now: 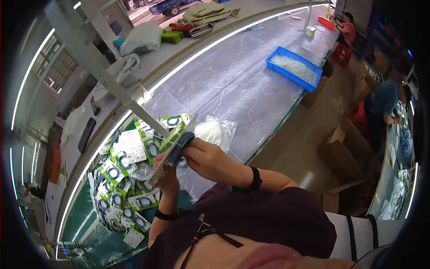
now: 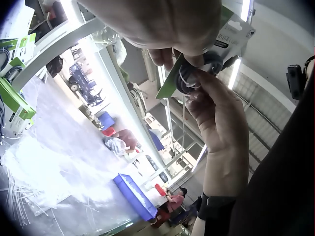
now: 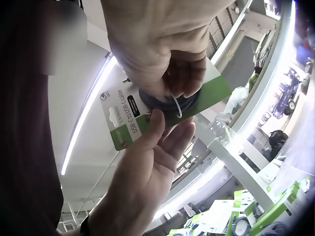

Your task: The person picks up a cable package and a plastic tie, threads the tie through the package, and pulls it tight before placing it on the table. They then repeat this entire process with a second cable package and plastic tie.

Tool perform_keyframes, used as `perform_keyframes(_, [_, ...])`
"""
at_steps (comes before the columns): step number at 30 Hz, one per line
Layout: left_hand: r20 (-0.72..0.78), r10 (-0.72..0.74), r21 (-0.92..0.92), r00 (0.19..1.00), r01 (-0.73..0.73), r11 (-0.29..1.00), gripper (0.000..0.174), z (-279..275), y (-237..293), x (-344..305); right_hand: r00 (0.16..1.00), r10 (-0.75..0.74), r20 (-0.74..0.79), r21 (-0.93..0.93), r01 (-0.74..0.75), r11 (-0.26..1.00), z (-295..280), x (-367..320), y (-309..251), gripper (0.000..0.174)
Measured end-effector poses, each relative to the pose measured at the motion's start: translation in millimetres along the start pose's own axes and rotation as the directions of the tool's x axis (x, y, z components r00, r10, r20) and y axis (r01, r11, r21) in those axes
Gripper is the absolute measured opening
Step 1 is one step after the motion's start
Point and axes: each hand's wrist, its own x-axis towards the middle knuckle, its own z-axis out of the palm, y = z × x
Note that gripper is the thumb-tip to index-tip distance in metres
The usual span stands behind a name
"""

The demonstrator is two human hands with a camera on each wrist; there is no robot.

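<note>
Table: smooth, grey, pale-veined.
Heap: glossy carded cables near my left arm.
Right hand: fingers curled in, pinching the tie.
Left hand: nearly closed, thumb and fingers gripping the card.
Card: flat, green-and-white, between my hands.
Coil: round, dark, against the card.
Tie: thin, white; I'm likely fastening the coil; next calls for snugging it gently.

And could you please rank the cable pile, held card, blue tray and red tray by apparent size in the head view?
1. Cable pile
2. Blue tray and held card: too close to rank, the card being nearer the camera and tilted
3. Red tray
</note>
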Motion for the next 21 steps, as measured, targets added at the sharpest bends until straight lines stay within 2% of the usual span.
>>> perform_keyframes(2, [0.038,0.118,0.117,0.992,-0.122,0.986,0.026,4.1,9.9,4.5,1.0,-0.001,-0.017,-0.015,0.001,1.0,-2.2,-4.9,1.9,0.022])
perform_keyframes(3, [0.047,0.138,0.117,0.989,-0.143,0.983,0.026,5.5,14.1,4.0,1.0,0.012,-0.018,-0.019,-0.012,1.0,-1.4,-8.2,2.6,0.022])
perform_keyframes(4, [0.022,-0.018,-0.04,1.0,0.019,0.999,0.028,9.8,19.2,2.1,0.999,0.028,-0.023,-0.022,-0.028,0.999,-2.2,-11.0,4.3,0.022])
perform_keyframes(6, [0.062,-0.332,-0.338,0.941,0.333,0.88,0.032,17.6,28.3,-0.4,0.998,0.027,-0.062,-0.032,-0.029,0.999,-5.4,-14.9,8.6,0.021])
perform_keyframes(15, [0.163,-0.31,-0.26,0.937,0.344,0.902,0.03,37.9,43.3,12.7,0.979,0.066,-0.191,-0.106,-0.088,0.99,-10.8,-37.2,25.2,0.015])
perform_keyframes(19, [0.218,-0.312,-0.344,0.925,0.372,0.862,0.029,47.6,40.8,14.0,0.962,0.077,-0.263,-0.098,-0.106,0.989,-17.4,-48.7,30.8,0.015])
perform_keyframes(21, [0.252,-0.148,-0.125,0.956,0.183,0.975,0.03,48.3,39.3,16.2,0.955,0.074,-0.289,-0.089,-0.103,0.991,-23.5,-51.6,31.0,0.016])
